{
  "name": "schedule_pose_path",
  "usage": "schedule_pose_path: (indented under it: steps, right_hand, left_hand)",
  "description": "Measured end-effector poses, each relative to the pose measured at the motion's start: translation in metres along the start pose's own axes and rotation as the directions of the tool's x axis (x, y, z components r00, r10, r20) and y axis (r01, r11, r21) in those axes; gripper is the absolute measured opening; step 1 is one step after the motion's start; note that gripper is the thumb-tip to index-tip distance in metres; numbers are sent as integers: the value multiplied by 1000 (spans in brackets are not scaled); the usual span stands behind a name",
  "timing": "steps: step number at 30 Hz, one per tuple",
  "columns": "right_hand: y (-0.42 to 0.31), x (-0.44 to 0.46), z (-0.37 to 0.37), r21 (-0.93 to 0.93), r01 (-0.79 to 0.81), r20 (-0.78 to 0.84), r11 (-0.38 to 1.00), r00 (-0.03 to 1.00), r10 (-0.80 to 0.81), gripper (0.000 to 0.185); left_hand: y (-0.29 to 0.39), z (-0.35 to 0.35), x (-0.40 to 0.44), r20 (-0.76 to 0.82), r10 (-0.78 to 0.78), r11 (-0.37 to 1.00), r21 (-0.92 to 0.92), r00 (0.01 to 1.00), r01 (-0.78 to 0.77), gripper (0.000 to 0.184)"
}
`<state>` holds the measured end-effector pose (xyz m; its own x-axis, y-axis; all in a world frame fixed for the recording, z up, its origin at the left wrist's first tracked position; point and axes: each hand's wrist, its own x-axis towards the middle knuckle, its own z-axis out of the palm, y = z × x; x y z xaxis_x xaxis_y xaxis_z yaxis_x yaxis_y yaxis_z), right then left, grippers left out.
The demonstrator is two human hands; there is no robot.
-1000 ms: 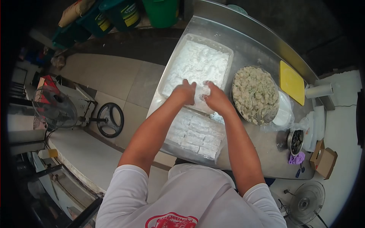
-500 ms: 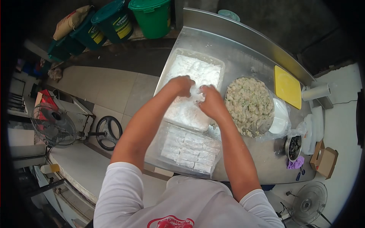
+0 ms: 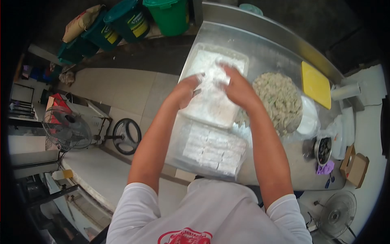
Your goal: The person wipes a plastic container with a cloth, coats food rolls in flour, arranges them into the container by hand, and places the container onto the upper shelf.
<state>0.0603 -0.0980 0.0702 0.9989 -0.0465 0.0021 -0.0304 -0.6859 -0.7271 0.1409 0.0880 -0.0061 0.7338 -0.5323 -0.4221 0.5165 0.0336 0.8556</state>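
Observation:
A shallow tray [image 3: 246,61] of white powder [image 3: 209,107] lies on the metal table. My left hand [image 3: 187,91] is over its left side, fingers and thumb apart, with nothing visible between them. My right hand [image 3: 237,84] hovers over the right part of the powder, its fingers spread and smeared by motion. Whether a coated piece lies in the powder between the hands cannot be made out. Nearer my body, rows of white-coated rectangular pieces [image 3: 215,148] rest on a plastic-covered tray [image 3: 172,156]. Right of the powder sits a large mound of pale, green-flecked mixture [image 3: 278,101].
A yellow lid or board [image 3: 316,85] lies against the raised metal back edge [image 3: 268,26]. To the right are a bowl of dark pieces [image 3: 323,150], a purple cloth [image 3: 326,167] and a cardboard box [image 3: 355,167]. Green buckets [image 3: 168,18] stand beyond the table.
My hands, close together with fingers curled over the powder before, have moved apart and the fingers have spread. The whole view has shifted slightly.

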Motion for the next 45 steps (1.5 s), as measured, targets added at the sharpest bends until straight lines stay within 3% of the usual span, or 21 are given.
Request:
schedule_pose_path:
  steps: [2, 4, 5, 6, 7, 8, 9, 10, 13, 14, 15, 16, 17, 19, 21, 23, 27, 30, 35, 41, 45]
  right_hand:
    - [-32, 0, -15, 120, 97, -94, 988, 992, -86, 61]
    - [-55, -5, -2, 370, 605, -622, 705, 725, -296, 48]
    - [-28, 6, 50, 757, 462, -436, 461, 884, -171, 49]
    - [-30, 8, 48, 328, 172, 25, 929, 981, -190, 53]
    - [31, 20, 102, 66, 323, -40, 944, 946, -321, 53]
    - [51, 23, 109, 150, -22, 93, 988, 996, 8, 52]
    - [45, 25, 96, 140, -3, 88, 990, 996, -10, 52]
    - [35, 18, 80, 99, -101, 4, 990, 995, 101, 54]
    - [10, 0, 72, 237, -171, -237, 956, 944, 228, 61]
    - [-14, 3, 68, 643, -287, 41, 710, 939, 342, 62]
    - [-32, 4, 65, 854, -426, 339, 298, 891, 301, 63]
    - [-40, -2, 65, 899, -396, 307, 186, 873, 379, 57]
    - [-35, -14, 55, 896, -403, 310, 188, 869, 385, 57]
    - [-6, -48, 16, 845, -152, 196, 513, 980, -32, 48]
    - [6, -97, -20, 116, 51, -101, 992, 994, -39, 38]
    - [54, -143, -20, -143, -182, -160, 973, 974, 159, 33]
    - [87, -223, 6, -12, -523, 135, 852, 843, 520, 32]
    - [108, -255, 40, -88, -511, 255, 855, 818, 515, 32]
    - [116, -267, 70, 257, -642, 301, 722, 763, 572, 32]
    - [102, -277, 38, 165, -534, 340, 829, 820, 460, 32]
    - [72, -260, -15, 364, -542, 325, 758, 836, 442, 33]
  left_hand:
    - [-12, -2, 5, -102, 1, 966, -257, 995, -27, 59]
    - [-16, 7, 5, -235, -69, 850, -523, 970, -66, 64]
    - [-9, 14, 1, -238, -71, 849, -525, 969, -66, 64]
    - [2, 23, -4, -178, -45, 782, -618, 983, -76, 61]
    - [12, 27, -2, -117, -2, 709, -700, 993, -81, 59]
    - [16, 15, 5, -130, 10, 723, -684, 991, -97, 50]
    - [21, -16, 12, -132, 31, 718, -687, 991, -114, 50]
    - [21, -57, 15, 125, 341, 643, -754, 932, -134, 47]
    - [16, -43, -9, 219, 652, 515, -831, 726, -212, 47]
    - [14, 21, -32, 9, 408, 845, -384, 913, -373, 49]
    - [13, 57, -44, -339, 262, 963, 155, 904, -221, 52]
    - [-8, 55, -38, -179, 590, 769, 422, 787, -481, 48]
    - [-21, 38, -34, -182, 585, 774, 416, 791, -477, 48]
    - [3, 2, -69, 82, 713, 378, 791, 696, -481, 34]
    - [-11, -51, -85, -125, 693, 497, 796, 710, -345, 21]
    - [-8, -63, -126, -243, 474, 417, 908, 846, 27, 16]
    - [-78, -75, -163, -51, 518, 364, 917, 854, -166, 20]
    - [-84, -60, -181, -157, 232, 358, 931, 960, 66, 24]
    - [-106, -61, -184, -221, 231, 422, 900, 948, 107, 28]
    - [-88, -55, -225, -223, 192, 557, 826, 956, 81, 19]
    - [-37, -25, -236, -284, 155, 840, 542, 946, 25, 19]
